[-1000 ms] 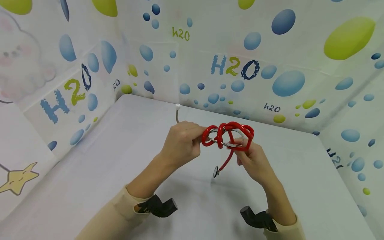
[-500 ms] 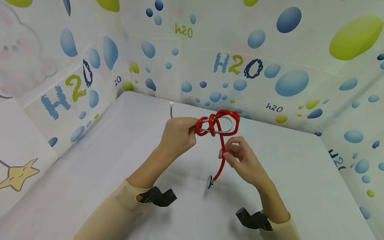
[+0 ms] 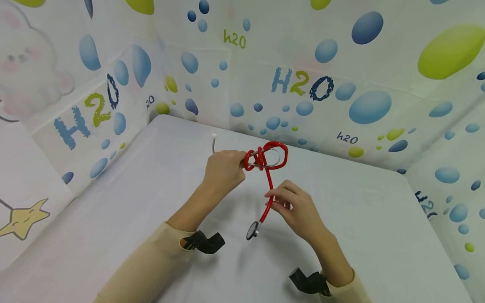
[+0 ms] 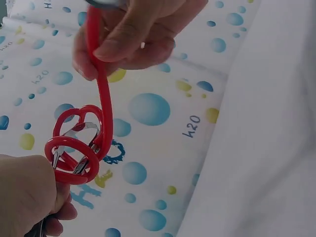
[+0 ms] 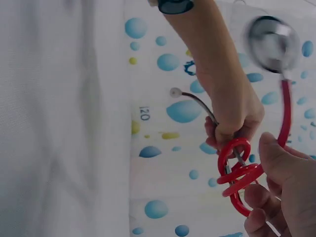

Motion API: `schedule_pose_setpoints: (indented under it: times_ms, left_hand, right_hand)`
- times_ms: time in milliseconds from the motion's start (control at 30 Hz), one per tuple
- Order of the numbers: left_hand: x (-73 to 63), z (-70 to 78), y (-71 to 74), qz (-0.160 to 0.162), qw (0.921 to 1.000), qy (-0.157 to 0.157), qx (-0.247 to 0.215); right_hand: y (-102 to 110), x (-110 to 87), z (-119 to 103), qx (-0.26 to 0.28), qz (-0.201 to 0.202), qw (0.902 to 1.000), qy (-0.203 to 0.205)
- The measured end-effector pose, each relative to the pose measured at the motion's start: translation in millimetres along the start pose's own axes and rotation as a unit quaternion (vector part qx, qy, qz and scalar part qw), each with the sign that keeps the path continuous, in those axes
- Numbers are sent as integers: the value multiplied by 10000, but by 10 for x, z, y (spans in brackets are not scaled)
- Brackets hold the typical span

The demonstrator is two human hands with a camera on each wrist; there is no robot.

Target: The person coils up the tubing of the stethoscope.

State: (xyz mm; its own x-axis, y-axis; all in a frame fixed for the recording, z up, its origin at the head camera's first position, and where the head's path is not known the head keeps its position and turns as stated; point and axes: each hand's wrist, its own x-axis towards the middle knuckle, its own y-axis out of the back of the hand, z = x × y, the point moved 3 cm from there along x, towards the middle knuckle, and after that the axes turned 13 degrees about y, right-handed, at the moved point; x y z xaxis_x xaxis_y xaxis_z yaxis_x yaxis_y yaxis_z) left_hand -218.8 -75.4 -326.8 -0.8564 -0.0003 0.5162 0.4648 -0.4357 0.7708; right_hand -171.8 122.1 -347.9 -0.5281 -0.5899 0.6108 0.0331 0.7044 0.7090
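Observation:
A red stethoscope is held up above the table, its tubing wound in loops around its metal ear tubes. My left hand grips the ear-tube end beside the coils. One white ear tip sticks up behind that hand. Lower down and to the right, my right hand pinches the free length of tubing between thumb and fingers. From there the round chest piece hangs just above the table; it is blurred in the right wrist view. Inside the left fist, the ear tubes are hidden.
A white table spreads beneath both hands. Fabric walls printed with blue and green drops enclose its back and sides. Black wrist mounts protrude from both sleeves.
My right hand has let go of the coiled part and moved down to the hanging tubing. The coiled bundle has shifted left, and the chest piece has swung left and lower.

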Motion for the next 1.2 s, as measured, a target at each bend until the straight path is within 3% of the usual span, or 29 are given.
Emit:
schedule_pose_setpoints:
  times_ms: [167,400,533,633,767,933,1200]
  left_hand:
    - [-38,35,-97,-245,9996,-102,12]
    - [-140,167,-208,-633,9974,-338,32]
    - [-191,242,-249,-807,9952,-559,50]
    - [-213,272,-262,-854,9941,-664,35]
    - [-223,285,-262,-859,9939,-690,56]
    - [-222,286,-265,-858,9943,-628,106]
    - [-248,348,-327,-1117,9907,-730,286]
  right_hand:
    - [78,-12,38,229,968,9950,70]
    - [167,-6,64,629,1462,9871,-172]
    - [209,-20,105,507,1709,9814,-713]
    - [246,-32,155,490,1794,9749,-1226]
    - [280,-41,201,572,1788,9698,-1560]
    - [306,-56,219,709,1772,9664,-1723]
    - [321,-63,203,643,1601,9674,-1853]
